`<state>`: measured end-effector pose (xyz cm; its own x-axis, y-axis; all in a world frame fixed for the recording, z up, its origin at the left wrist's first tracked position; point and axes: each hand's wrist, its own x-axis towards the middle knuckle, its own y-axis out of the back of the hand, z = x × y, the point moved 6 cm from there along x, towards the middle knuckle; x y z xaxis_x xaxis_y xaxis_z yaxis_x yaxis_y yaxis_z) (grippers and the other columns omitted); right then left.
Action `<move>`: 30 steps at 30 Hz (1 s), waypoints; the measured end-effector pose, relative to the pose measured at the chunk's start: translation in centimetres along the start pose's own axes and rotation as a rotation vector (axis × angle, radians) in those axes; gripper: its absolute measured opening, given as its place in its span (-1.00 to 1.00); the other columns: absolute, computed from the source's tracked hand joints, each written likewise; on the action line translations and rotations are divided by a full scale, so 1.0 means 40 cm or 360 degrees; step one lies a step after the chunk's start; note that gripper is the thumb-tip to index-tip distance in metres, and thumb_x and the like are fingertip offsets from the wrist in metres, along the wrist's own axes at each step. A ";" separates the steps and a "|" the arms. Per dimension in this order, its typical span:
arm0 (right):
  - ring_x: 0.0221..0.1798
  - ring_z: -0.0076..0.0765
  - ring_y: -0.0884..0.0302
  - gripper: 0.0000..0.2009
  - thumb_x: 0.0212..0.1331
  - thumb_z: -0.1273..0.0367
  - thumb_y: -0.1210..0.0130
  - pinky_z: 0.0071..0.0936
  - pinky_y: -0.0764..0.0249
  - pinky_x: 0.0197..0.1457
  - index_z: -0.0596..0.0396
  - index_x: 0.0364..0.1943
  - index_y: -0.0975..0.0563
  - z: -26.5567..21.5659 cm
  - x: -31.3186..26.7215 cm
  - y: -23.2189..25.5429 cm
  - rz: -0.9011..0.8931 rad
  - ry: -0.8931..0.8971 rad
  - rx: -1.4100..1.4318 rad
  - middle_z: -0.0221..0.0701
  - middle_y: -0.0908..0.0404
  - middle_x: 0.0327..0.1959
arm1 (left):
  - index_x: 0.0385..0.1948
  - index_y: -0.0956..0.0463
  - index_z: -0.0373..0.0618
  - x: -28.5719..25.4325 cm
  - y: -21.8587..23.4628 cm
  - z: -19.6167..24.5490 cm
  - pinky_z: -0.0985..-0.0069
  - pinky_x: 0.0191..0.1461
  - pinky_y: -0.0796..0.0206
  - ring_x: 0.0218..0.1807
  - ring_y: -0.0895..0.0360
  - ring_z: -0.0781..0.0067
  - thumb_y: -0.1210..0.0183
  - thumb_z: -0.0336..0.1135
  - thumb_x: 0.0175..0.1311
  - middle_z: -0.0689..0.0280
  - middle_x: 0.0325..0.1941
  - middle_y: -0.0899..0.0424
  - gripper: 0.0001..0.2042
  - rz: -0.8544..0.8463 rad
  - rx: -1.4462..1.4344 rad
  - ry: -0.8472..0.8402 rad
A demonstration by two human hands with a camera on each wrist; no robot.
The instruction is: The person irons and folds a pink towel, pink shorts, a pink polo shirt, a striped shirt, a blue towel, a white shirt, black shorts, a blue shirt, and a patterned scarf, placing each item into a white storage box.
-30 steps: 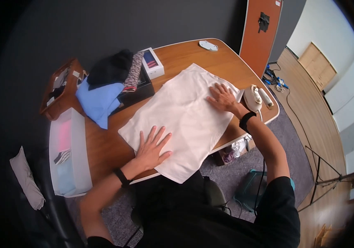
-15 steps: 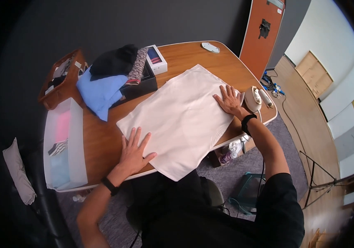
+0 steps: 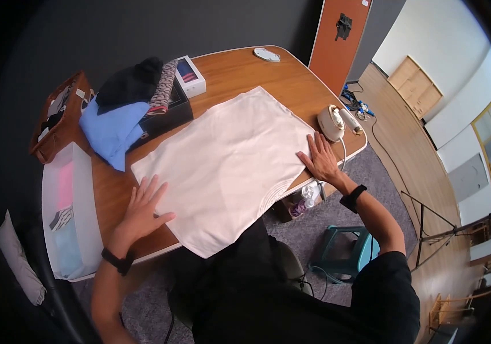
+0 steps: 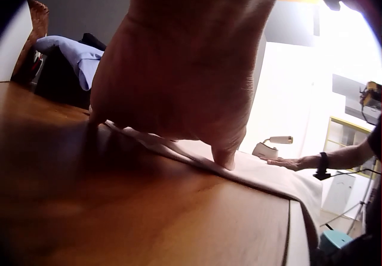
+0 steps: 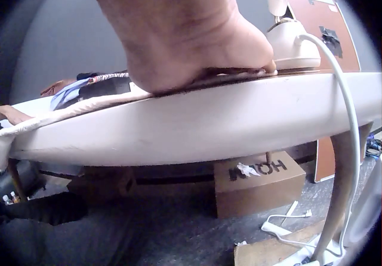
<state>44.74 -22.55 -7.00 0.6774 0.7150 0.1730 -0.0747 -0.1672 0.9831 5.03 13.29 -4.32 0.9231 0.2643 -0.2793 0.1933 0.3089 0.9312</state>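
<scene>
A cream-white cloth (image 3: 228, 172) lies spread flat on the wooden table (image 3: 225, 71), its near corner hanging over the front edge. My left hand (image 3: 138, 213) rests at the cloth's left edge, fingers straight and spread; in the left wrist view its thumb (image 4: 224, 157) touches the cloth's border. My right hand (image 3: 323, 163) lies with extended fingers on the right edge of the cloth, beside a white corded iron (image 3: 330, 124). From the right wrist view, that palm is down at the table's white rim (image 5: 197, 129).
Folded clothes, among them a blue garment (image 3: 106, 132), sit on a black box (image 3: 168, 117) at the back left. Left of them stand a brown basket (image 3: 65, 123) and a translucent bin (image 3: 88, 229). The iron's cord (image 5: 346, 108) hangs over the table's edge. A teal stool (image 3: 337, 252) stands below.
My left hand has slid left from the middle of the cloth's near part to its left edge. The right hand has moved outward to the right edge. Wrinkles in the cloth have flattened.
</scene>
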 end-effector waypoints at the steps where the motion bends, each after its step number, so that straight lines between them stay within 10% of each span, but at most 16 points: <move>1: 0.66 0.30 0.07 -0.12 0.47 -0.21 0.14 -0.01 0.11 0.70 0.33 0.52 -0.16 0.006 -0.008 0.001 -0.0005 -0.0031 -0.0026 0.19 -0.02 0.61 | 0.63 0.00 0.05 0.004 -0.001 -0.003 -0.06 0.73 0.45 0.75 0.40 0.02 -0.18 0.26 0.36 0.13 0.76 0.22 -0.09 0.0020 0.0008 -0.0014; 19: 0.70 0.28 0.15 0.08 0.40 -0.37 0.27 -0.05 0.06 0.70 0.59 0.47 -0.10 0.034 -0.049 0.045 -0.0425 -0.0296 -0.0209 0.29 0.03 0.60 | 0.59 -0.13 0.03 0.060 -0.010 -0.002 -0.14 0.71 0.41 0.73 0.27 -0.09 -0.14 0.26 0.40 0.09 0.73 0.07 -0.17 0.0268 0.0042 -0.0159; 24: 0.41 0.27 -0.30 0.01 0.43 -0.33 0.24 -0.02 -0.22 0.51 0.65 0.25 -0.37 0.010 -0.065 0.076 -0.0158 -0.0205 -0.0333 0.27 -0.34 0.33 | 0.58 -0.15 0.02 0.063 -0.015 -0.007 -0.15 0.70 0.37 0.73 0.25 -0.08 -0.16 0.25 0.38 0.09 0.72 0.05 -0.18 0.0296 0.0068 -0.0193; 30: 0.24 0.08 -0.40 -0.16 0.39 -0.26 0.08 -0.07 -0.32 0.35 0.48 0.02 -0.61 -0.004 -0.064 0.100 -0.0082 -0.0044 -0.0470 0.08 -0.48 0.15 | 0.54 -0.20 -0.10 0.052 -0.003 0.005 -0.15 0.70 0.34 0.71 0.16 -0.11 -0.20 0.16 0.37 0.01 0.69 -0.02 -0.20 0.0341 0.0076 -0.0208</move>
<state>42.59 -24.95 -3.49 0.7052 0.6980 0.1248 -0.2467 0.0766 0.9660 6.99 13.60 -4.96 0.9792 0.1976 -0.0449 0.0015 0.2142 0.9768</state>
